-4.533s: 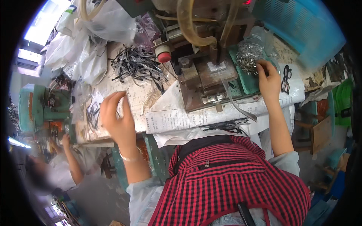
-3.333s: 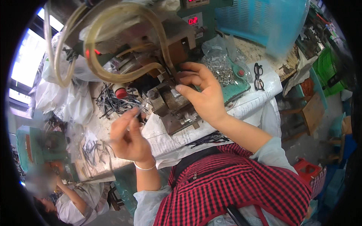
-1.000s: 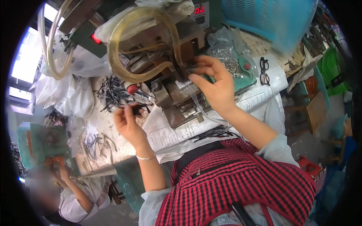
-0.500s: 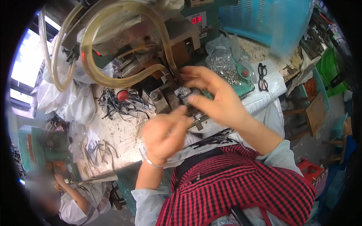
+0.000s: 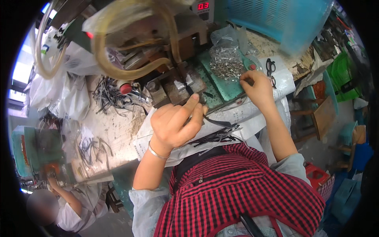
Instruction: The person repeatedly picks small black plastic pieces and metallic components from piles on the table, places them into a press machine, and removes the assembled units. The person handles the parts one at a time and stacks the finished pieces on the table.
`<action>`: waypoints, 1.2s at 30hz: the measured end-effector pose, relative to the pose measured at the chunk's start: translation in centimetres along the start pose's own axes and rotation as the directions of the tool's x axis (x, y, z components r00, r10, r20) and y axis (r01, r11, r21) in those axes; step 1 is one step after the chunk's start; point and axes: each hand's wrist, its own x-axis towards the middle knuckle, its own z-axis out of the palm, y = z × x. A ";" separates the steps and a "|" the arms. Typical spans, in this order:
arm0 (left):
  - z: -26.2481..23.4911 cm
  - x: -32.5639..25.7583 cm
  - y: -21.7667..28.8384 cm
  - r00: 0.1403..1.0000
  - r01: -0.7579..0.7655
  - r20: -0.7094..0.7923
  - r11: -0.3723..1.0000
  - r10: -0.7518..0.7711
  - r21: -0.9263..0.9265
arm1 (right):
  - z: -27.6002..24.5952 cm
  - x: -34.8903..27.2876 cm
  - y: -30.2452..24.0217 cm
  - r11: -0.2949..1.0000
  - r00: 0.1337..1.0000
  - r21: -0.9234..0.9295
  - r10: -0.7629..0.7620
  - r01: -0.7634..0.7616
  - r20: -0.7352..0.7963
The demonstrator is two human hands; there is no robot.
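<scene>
My left hand (image 5: pixel 175 124) is closed in front of the machine's metal fixture (image 5: pixel 183 85), its index finger pointing toward it. From under its fingers a thin black eyeglass temple (image 5: pixel 219 122) sticks out to the right. At the right edge of a green metal tray (image 5: pixel 221 93), my right hand (image 5: pixel 258 89) has thumb and index finger curled together. Whatever sits between those fingertips is too small to make out. Just left of them lies a heap of small shiny metal parts (image 5: pixel 227 67), partly spilling from a clear plastic bag (image 5: pixel 227 39).
Yellowish hoses (image 5: pixel 98 43) loop over the machine. Dark temples lie in piles on the bench (image 5: pixel 114 94) and on paper (image 5: pixel 215 137). Black eyeglasses (image 5: pixel 270 68) rest at the right, before a blue crate (image 5: pixel 268 17). Another person (image 5: pixel 79 209) works at lower left.
My right hand has left the fixture and moved right to the metal parts on the tray. My left hand stays near the fixture, and the black temple now shows more clearly beside it.
</scene>
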 end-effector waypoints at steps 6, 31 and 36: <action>-1.8 -1.8 2.8 0.943 0.328 -0.032 0.940 -0.332 -0.090 | 2.4 -0.3 -0.9 0.933 0.975 -0.333 -0.186 0.136 -0.121; -24.5 -30.6 -13.8 0.322 0.486 -0.039 0.130 -0.946 0.864 | -1.0 -4.0 4.9 0.980 0.942 0.186 -0.003 0.069 -0.335; -16.8 -23.5 -12.1 0.549 0.654 -0.121 0.335 -0.827 0.679 | -2.3 -3.4 -4.5 0.932 0.940 0.238 -0.205 0.273 -0.273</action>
